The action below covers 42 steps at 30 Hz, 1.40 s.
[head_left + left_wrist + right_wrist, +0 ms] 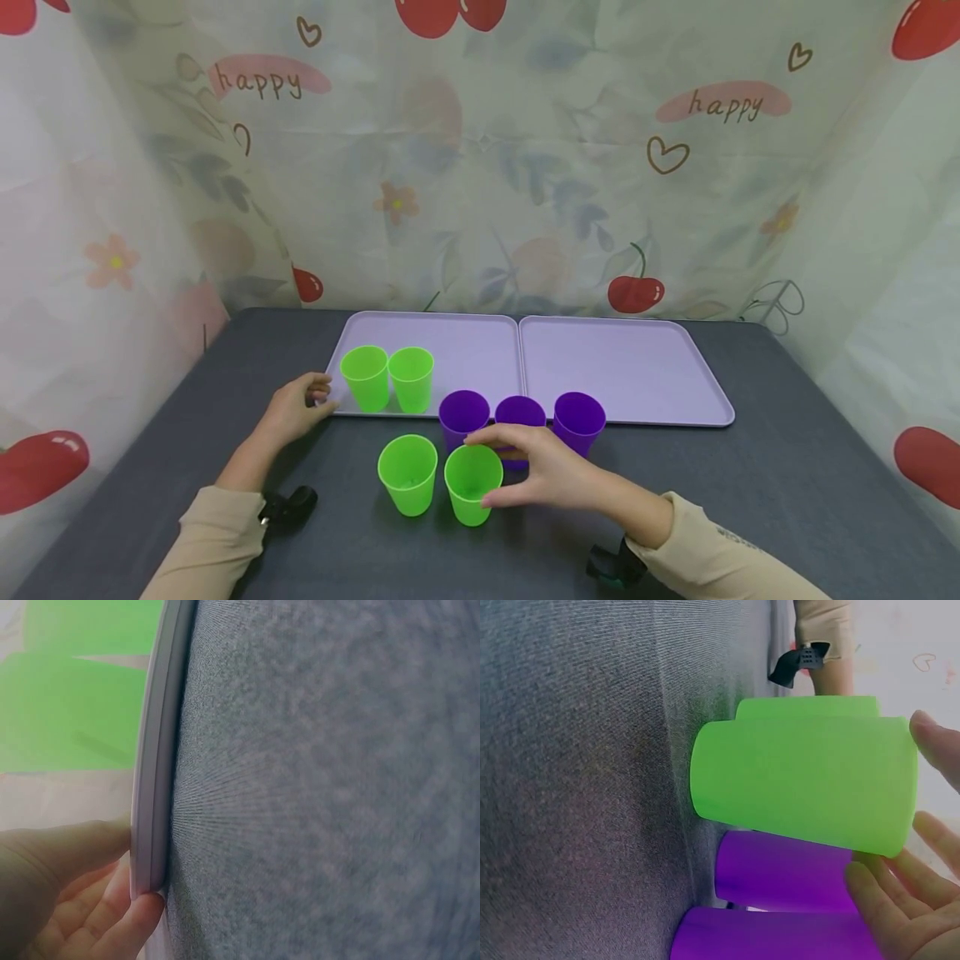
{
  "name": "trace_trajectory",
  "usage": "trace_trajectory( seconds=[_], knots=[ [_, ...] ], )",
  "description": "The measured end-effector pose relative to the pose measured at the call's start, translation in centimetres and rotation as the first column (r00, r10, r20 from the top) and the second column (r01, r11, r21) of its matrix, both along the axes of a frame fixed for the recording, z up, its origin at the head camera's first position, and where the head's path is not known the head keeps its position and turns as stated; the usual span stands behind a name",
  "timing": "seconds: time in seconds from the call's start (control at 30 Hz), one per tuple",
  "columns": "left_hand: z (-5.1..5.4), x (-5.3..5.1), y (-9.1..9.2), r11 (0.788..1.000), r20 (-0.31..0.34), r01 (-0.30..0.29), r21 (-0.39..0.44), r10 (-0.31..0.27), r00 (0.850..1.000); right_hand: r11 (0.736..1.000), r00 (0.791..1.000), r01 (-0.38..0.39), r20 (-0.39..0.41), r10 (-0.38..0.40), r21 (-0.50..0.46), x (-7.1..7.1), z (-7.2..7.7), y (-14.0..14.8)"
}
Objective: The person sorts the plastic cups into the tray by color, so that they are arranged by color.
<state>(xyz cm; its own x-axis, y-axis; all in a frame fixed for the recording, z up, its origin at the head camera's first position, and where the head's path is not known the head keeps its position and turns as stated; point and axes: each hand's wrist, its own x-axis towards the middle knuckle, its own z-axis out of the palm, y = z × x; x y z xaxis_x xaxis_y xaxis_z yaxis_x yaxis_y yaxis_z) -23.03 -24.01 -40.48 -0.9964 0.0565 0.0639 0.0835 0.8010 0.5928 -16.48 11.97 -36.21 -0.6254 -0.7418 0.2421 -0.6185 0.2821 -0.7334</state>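
Note:
My left hand [296,408] is at the front left corner of the left lilac tray [472,358]; in the left wrist view its thumb and fingers pinch the tray's edge [154,750]. My right hand [551,467] curves round the rim of a green cup [472,487], thumb in front and fingers behind. In the right wrist view this green cup [802,780] stands between thumb and fingers. Beside it stands another green cup [408,475]. Two more green cups [365,379] stand upright on the left tray. Three purple cups [579,421] stand behind my right hand, the middle one partly hidden.
A second lilac tray [622,367] lies against the first on its right. A dark grey cloth [772,475] covers the table. Printed curtains [480,167] enclose the back and sides. Black straps [288,507] are at both wrists.

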Motion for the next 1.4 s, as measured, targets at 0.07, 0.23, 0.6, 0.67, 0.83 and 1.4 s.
trace_trajectory(
  seconds=[0.07, 0.23, 0.6, 0.67, 0.83, 1.4],
  knots=[
    [0.02, -0.01, 0.01, 1.000, 0.001, 0.001, 0.000, -0.001, 1.000, 1.000, 1.000, 0.015, -0.008, -0.015, 0.009, 0.13, 0.05, -0.08],
    [0.05, -0.08, -0.06, 1.000, -0.003, 0.009, -0.003, -0.009, 1.000, 0.999, 0.999, 0.035, -0.012, -0.035, 0.023, 0.34, 0.24, -0.20],
    [0.10, -0.21, -0.15, 1.000, -0.027, 0.014, -0.009, -0.015, 1.000, 0.998, 0.999, 0.041, 0.001, -0.041, 0.040, 0.40, 0.38, -0.20],
    [0.12, -0.24, -0.14, 1.000, -0.039, 0.013, -0.007, -0.013, 0.999, 0.998, 0.999, 0.042, -0.001, -0.042, 0.041, 0.40, 0.38, -0.20],
    [0.11, -0.34, -0.20, 1.000, -0.075, 0.021, -0.010, -0.021, 0.997, 0.998, 0.999, 0.042, -0.006, -0.042, 0.038, 0.38, 0.30, -0.19],
    [0.01, -0.14, -0.78, 1.000, -0.111, 0.013, -0.019, -0.015, 0.994, 0.999, 0.999, 0.031, -0.028, -0.030, 0.040, 0.41, 0.25, -0.21]
  ],
)
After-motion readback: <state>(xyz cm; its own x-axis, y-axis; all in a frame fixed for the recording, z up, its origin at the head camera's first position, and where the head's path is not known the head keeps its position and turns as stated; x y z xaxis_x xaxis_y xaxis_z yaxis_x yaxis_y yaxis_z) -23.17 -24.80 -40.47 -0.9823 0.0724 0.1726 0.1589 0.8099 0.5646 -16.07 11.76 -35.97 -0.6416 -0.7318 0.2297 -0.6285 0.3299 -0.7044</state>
